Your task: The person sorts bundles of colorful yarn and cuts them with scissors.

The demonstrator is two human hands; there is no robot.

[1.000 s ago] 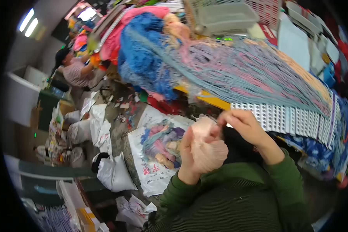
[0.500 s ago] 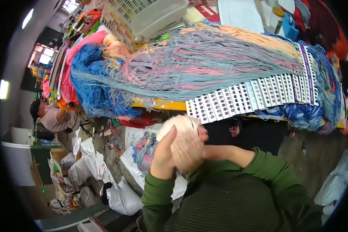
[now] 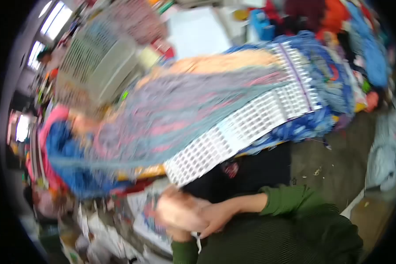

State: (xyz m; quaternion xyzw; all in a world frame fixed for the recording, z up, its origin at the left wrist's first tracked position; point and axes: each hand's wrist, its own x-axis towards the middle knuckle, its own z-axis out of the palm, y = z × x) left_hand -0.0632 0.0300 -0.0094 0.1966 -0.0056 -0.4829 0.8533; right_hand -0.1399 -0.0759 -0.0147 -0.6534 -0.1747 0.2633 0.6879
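A pale cream bundle of yarn [image 3: 177, 213], blurred by motion, is held between my two hands in front of my torso. My left hand [image 3: 174, 193] lies behind and around its far side, mostly hidden by the bundle. Against the right side of the bundle, my right hand [image 3: 215, 214] presses with its fingers. Beyond my hands, long grey, pink and teal yarn strands [image 3: 176, 119] lie across the table. White cards with rows of holes [image 3: 233, 132] line the strands' near edge.
Behind the strands are a clear plastic bin [image 3: 112, 72], a basket [image 3: 86, 57], a white sheet [image 3: 198, 33] and a blue object [image 3: 262, 25]. Blue yarn [image 3: 66, 143] is heaped at left. A person [image 3: 50, 202] is at the far left. White bags [image 3: 97, 251] lie on the floor.
The view has turned and shifted, so the table appears lower and tilted. My hands and the cream bundle now appear lower and further left, closer together around it.
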